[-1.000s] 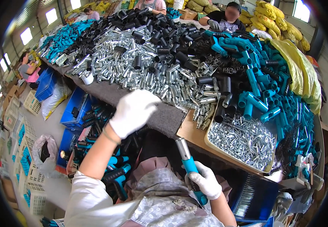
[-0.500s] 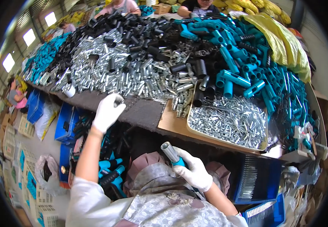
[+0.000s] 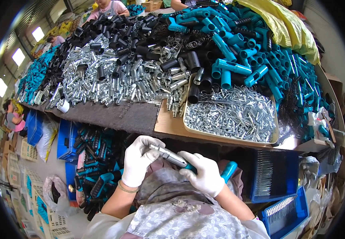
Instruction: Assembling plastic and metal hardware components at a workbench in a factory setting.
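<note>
gloved hands (image 3: 138,161): 2 | held tool (image 3: 173,157): 1 | cream tray (image 3: 228,136): 1

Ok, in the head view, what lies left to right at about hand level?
Clear plastic bag, left hand, silver metal piece, right hand, teal handle end, upper blue bin.

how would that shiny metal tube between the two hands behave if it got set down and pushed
The metal tube is probably stiff, given its smooth metal wall. Its rounded side suggests it could roll, though the teal body it joins, in the right hand, may limit that. Its shiny surface might be slippery to grip.
</note>
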Motion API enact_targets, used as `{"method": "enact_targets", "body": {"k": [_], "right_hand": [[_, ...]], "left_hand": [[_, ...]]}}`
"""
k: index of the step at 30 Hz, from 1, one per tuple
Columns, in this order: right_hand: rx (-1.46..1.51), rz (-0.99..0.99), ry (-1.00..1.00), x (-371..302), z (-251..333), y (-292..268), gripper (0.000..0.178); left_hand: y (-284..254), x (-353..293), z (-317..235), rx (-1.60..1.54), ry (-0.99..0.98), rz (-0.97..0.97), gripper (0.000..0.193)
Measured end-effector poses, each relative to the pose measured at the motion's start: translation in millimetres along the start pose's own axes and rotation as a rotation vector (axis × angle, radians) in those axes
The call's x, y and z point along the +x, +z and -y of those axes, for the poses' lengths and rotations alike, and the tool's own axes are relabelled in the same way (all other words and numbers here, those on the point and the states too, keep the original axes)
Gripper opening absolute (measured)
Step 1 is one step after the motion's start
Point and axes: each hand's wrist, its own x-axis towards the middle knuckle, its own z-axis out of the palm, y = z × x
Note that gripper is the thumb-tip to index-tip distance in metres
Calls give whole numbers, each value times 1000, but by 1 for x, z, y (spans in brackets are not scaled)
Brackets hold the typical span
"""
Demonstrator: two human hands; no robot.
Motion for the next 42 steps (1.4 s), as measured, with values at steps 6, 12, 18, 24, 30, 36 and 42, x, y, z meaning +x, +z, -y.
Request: {"method": "enact_targets", "body": {"k": [6, 12, 18, 24, 30, 36, 42], "right_hand": [[860, 503, 364, -6, -9, -15, 48], [365, 177, 202, 0, 9, -18, 40], [331, 249, 179, 0, 3, -24, 43], [475, 327, 218, -3, -1, -25, 45], [289, 242, 141, 2, 7, -21, 44], [308, 223, 75, -5, -6, -28, 42], [317, 173, 53, -1, -3, -8, 36]], "left_hand": [[-10, 9, -10, -209, 113, 467, 40], [-9, 8, -49, 445, -40, 308, 55], [3, 10, -51, 698, 165, 411, 23], [-3, 18, -51, 753, 583, 646, 35], [-3, 11, -62, 762, -98, 426, 31], [14, 20, -57, 899, 562, 685, 36], [-3, 4, -53, 758, -279, 287, 14]]}}
